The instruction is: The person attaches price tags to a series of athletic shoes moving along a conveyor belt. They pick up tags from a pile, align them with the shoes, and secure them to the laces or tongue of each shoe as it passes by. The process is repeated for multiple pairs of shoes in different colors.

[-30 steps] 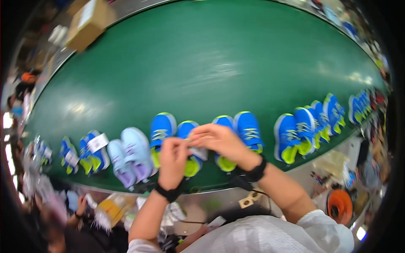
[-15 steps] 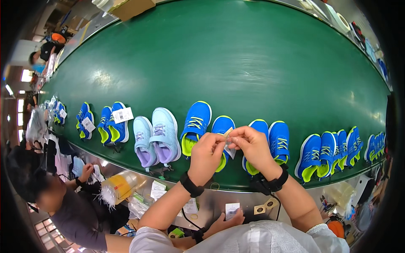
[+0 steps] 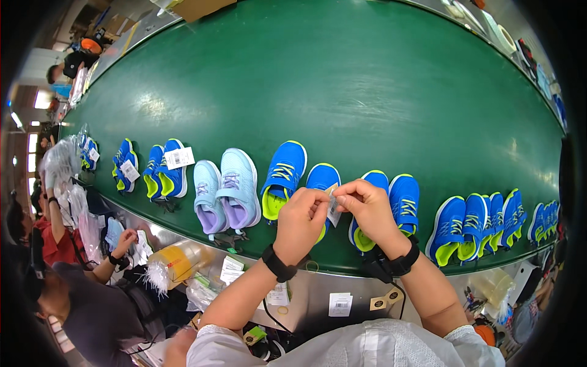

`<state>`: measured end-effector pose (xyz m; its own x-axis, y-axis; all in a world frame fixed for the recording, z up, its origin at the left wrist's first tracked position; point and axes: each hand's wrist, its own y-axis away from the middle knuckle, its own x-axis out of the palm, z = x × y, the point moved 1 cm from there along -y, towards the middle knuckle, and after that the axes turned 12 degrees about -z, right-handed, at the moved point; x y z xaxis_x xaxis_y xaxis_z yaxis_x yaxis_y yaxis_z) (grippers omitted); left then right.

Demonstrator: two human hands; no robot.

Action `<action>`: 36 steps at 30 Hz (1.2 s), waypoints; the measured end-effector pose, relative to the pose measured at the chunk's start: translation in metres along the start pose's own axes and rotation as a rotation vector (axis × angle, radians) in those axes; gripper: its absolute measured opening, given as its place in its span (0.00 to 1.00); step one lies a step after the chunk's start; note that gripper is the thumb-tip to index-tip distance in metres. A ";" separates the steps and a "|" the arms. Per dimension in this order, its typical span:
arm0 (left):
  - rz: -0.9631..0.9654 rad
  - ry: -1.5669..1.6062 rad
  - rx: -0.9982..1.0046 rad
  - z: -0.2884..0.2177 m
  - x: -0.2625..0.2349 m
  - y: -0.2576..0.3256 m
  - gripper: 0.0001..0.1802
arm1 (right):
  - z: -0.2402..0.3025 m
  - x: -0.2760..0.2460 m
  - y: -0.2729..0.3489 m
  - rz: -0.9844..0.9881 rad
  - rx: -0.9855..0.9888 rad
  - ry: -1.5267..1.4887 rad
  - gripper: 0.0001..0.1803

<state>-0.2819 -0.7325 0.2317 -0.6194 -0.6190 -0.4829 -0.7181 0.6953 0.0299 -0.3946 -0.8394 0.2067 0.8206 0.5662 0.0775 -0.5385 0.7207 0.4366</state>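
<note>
both hands, left hand [image 3: 301, 221] and right hand [image 3: 367, 208], pinch a small white tag [image 3: 334, 210] over the blue shoe pair [image 3: 304, 177] on the green belt [image 3: 342, 92], tag not on yet; left pairs already tagged

The left hand [image 3: 302, 221] hides most of a small tag [image 3: 333, 211], perhaps paper.

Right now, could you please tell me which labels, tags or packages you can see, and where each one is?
Small white paper tag: pinched between left hand and right hand.
White rectangular label: on blue-and-lime shoes, far left.
White sticker: on the metal belt edge below.
Brown cardboard box: top, beyond the green conveyor belt.
</note>
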 end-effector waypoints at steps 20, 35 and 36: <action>-0.043 0.055 -0.043 -0.004 0.010 0.006 0.03 | 0.006 -0.009 0.000 0.087 0.080 0.006 0.05; -0.057 0.033 0.026 0.001 0.019 0.012 0.12 | 0.002 -0.011 -0.002 0.190 -0.164 0.271 0.04; -0.078 0.006 0.048 0.002 0.019 0.011 0.12 | 0.000 -0.011 -0.005 0.181 -0.226 0.315 0.05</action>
<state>-0.3007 -0.7363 0.2207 -0.5640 -0.6742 -0.4768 -0.7484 0.6614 -0.0499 -0.4013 -0.8493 0.2033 0.6292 0.7610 -0.1584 -0.7258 0.6481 0.2307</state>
